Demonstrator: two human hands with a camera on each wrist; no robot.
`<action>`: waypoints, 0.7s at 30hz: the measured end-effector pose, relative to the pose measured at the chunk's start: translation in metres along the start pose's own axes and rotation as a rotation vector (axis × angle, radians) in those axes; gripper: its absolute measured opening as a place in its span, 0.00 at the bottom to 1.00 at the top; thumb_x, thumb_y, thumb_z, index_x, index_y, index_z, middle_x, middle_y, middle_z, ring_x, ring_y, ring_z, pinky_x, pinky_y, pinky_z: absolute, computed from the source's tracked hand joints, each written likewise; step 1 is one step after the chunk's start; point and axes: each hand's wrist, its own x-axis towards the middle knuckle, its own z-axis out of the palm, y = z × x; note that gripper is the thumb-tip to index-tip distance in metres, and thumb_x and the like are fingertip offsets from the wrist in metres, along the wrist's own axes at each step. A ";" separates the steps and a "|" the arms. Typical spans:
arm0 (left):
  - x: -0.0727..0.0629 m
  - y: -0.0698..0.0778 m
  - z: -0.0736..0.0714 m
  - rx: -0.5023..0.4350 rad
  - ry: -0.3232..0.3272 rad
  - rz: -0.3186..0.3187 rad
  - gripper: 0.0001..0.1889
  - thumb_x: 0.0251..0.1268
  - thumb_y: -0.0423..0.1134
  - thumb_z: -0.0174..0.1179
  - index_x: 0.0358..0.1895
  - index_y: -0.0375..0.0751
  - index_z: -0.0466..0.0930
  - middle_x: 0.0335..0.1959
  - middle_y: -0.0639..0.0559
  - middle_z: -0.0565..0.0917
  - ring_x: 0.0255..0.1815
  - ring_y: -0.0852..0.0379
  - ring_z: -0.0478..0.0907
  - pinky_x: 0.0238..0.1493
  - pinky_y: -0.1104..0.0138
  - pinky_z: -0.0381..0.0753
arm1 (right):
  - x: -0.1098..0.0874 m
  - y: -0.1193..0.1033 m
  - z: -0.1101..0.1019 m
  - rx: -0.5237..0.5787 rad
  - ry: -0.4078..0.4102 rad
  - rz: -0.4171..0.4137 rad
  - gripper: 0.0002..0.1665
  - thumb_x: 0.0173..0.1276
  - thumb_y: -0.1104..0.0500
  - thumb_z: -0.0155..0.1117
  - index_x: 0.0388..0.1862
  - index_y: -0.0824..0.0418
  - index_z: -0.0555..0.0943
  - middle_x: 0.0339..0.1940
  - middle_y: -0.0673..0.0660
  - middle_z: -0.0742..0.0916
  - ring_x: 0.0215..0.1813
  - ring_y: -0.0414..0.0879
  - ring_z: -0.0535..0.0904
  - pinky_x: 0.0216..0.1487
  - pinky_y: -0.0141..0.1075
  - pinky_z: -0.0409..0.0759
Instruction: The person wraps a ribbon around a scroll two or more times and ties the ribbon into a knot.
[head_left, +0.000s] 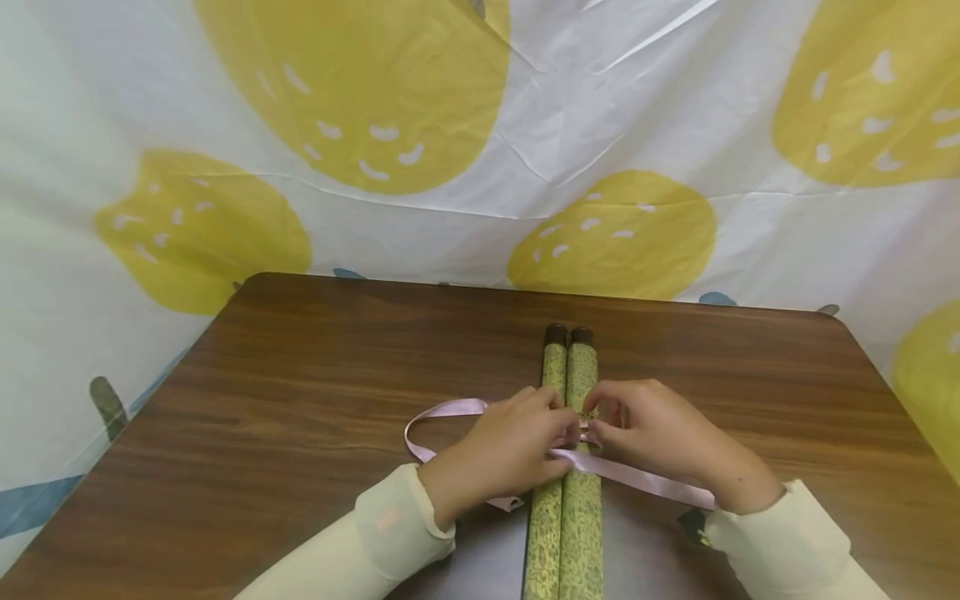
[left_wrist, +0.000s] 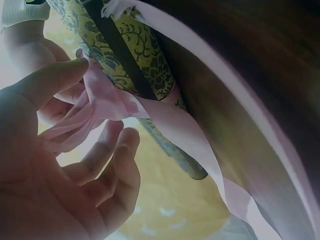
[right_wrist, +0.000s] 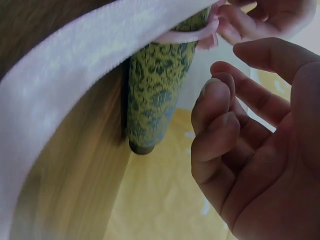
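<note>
Two rolled brocade scrolls, a left scroll (head_left: 546,517) and a right scroll (head_left: 582,517), lie side by side, with yellow-green patterned fabric and dark end knobs. A pink ribbon (head_left: 637,477) is looped and gathered over them. My left hand (head_left: 517,437) lies across the left scroll, its thumb and finger pinching the gathered ribbon (left_wrist: 107,97); its other fingers are loosely bent. Just right of the gathered part is my right hand (head_left: 660,429). In the right wrist view its bent fingers (right_wrist: 212,107) and thumb stand apart with nothing between them.
The scrolls lie on a brown wood-grain table (head_left: 337,358). One ribbon loop (head_left: 450,407) spreads to the left, near a loose ribbon end (head_left: 506,503). Behind the table hangs a white cloth (head_left: 420,242) with a yellow fruit print.
</note>
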 end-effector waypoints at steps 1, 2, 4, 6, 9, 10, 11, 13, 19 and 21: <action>0.000 0.000 0.000 -0.001 -0.001 -0.006 0.09 0.59 0.50 0.69 0.40 0.58 0.82 0.44 0.60 0.77 0.41 0.62 0.72 0.32 0.72 0.70 | 0.001 0.000 0.002 0.002 0.002 -0.007 0.07 0.67 0.57 0.67 0.44 0.52 0.84 0.22 0.41 0.81 0.22 0.34 0.73 0.26 0.30 0.75; 0.000 0.000 -0.001 0.000 -0.001 -0.009 0.08 0.59 0.50 0.69 0.39 0.59 0.82 0.44 0.61 0.78 0.41 0.62 0.72 0.32 0.72 0.70 | 0.002 -0.001 0.003 0.003 0.002 -0.011 0.07 0.67 0.56 0.67 0.43 0.52 0.84 0.22 0.41 0.80 0.22 0.34 0.72 0.25 0.30 0.74; 0.001 0.000 -0.001 -0.001 0.005 -0.016 0.06 0.60 0.50 0.69 0.36 0.59 0.83 0.42 0.61 0.78 0.40 0.63 0.73 0.31 0.72 0.70 | 0.003 -0.001 0.006 -0.006 0.006 -0.015 0.06 0.67 0.55 0.68 0.42 0.52 0.84 0.21 0.41 0.80 0.21 0.33 0.71 0.24 0.30 0.73; 0.001 0.000 -0.001 -0.006 0.011 -0.020 0.05 0.60 0.50 0.69 0.34 0.59 0.83 0.41 0.62 0.78 0.39 0.63 0.72 0.31 0.72 0.69 | 0.004 -0.002 0.008 -0.023 0.009 -0.014 0.06 0.67 0.55 0.69 0.42 0.52 0.84 0.20 0.41 0.79 0.21 0.33 0.70 0.24 0.30 0.73; 0.001 0.000 -0.001 -0.012 0.012 -0.023 0.05 0.59 0.50 0.70 0.32 0.59 0.83 0.38 0.63 0.77 0.37 0.64 0.72 0.30 0.73 0.69 | 0.006 -0.001 0.011 -0.039 0.008 -0.011 0.06 0.67 0.56 0.68 0.42 0.52 0.85 0.20 0.41 0.78 0.21 0.33 0.69 0.24 0.30 0.72; 0.001 0.000 -0.001 -0.013 0.011 -0.024 0.05 0.59 0.50 0.70 0.32 0.59 0.83 0.38 0.63 0.77 0.36 0.65 0.71 0.30 0.73 0.69 | 0.006 -0.001 0.012 -0.042 0.006 -0.009 0.06 0.67 0.56 0.68 0.42 0.52 0.85 0.20 0.41 0.78 0.21 0.33 0.69 0.24 0.30 0.71; 0.000 0.000 -0.001 -0.015 0.009 -0.025 0.05 0.59 0.50 0.70 0.32 0.59 0.83 0.37 0.63 0.77 0.36 0.65 0.71 0.30 0.73 0.69 | 0.006 -0.001 0.013 -0.042 0.007 -0.008 0.05 0.67 0.57 0.68 0.41 0.52 0.85 0.20 0.41 0.78 0.21 0.33 0.69 0.24 0.30 0.71; 0.000 0.000 -0.001 -0.017 0.007 -0.024 0.06 0.59 0.50 0.70 0.31 0.60 0.83 0.36 0.64 0.77 0.35 0.65 0.71 0.30 0.73 0.68 | 0.006 0.000 0.014 -0.038 0.012 -0.011 0.05 0.67 0.58 0.68 0.41 0.51 0.85 0.20 0.41 0.78 0.21 0.33 0.69 0.23 0.30 0.71; 0.001 -0.002 -0.002 -0.038 0.033 -0.020 0.05 0.60 0.48 0.69 0.29 0.58 0.82 0.36 0.63 0.78 0.35 0.65 0.72 0.32 0.73 0.70 | 0.006 0.000 0.015 -0.019 0.033 -0.034 0.02 0.68 0.59 0.66 0.37 0.52 0.85 0.21 0.41 0.80 0.23 0.32 0.71 0.26 0.29 0.73; 0.002 -0.003 -0.003 -0.054 0.048 -0.028 0.04 0.60 0.47 0.68 0.30 0.57 0.82 0.37 0.62 0.79 0.35 0.64 0.72 0.33 0.73 0.72 | 0.007 -0.001 0.014 -0.014 0.043 -0.035 0.02 0.69 0.59 0.66 0.36 0.52 0.85 0.21 0.41 0.80 0.23 0.32 0.72 0.27 0.29 0.74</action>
